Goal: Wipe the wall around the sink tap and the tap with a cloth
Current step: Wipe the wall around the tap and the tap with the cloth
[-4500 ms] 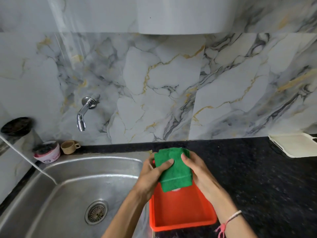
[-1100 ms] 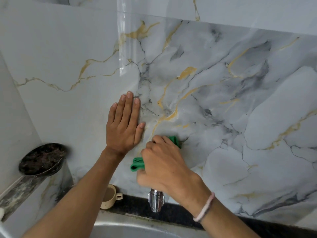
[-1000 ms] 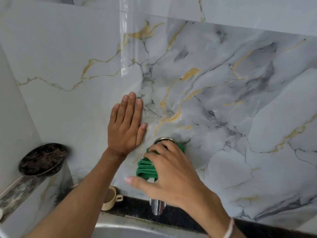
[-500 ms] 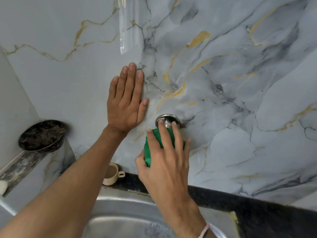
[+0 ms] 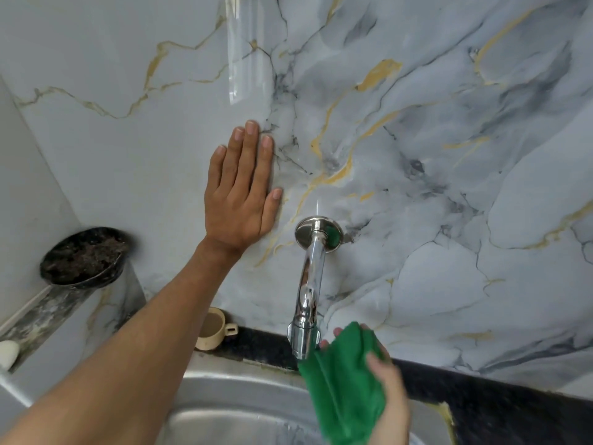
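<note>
A chrome tap (image 5: pixel 308 284) juts from the marble-patterned wall (image 5: pixel 433 162) and curves down over the steel sink (image 5: pixel 231 409). My left hand (image 5: pixel 240 191) lies flat on the wall, fingers spread, just left of the tap's round base. My right hand (image 5: pixel 385 387) grips a green cloth (image 5: pixel 343 383) right beside the tap's spout end, its edge touching the nozzle. The rest of the tap is uncovered.
A small beige cup (image 5: pixel 213 329) stands on the black counter strip (image 5: pixel 481 390) behind the sink. A dark round dish (image 5: pixel 81 256) rests on a ledge at the left, with a white soap piece (image 5: pixel 8 353) lower down.
My right hand has slid the green cloth down the tap from its base to the spout end, baring the tap. My left hand has stayed flat on the wall.
</note>
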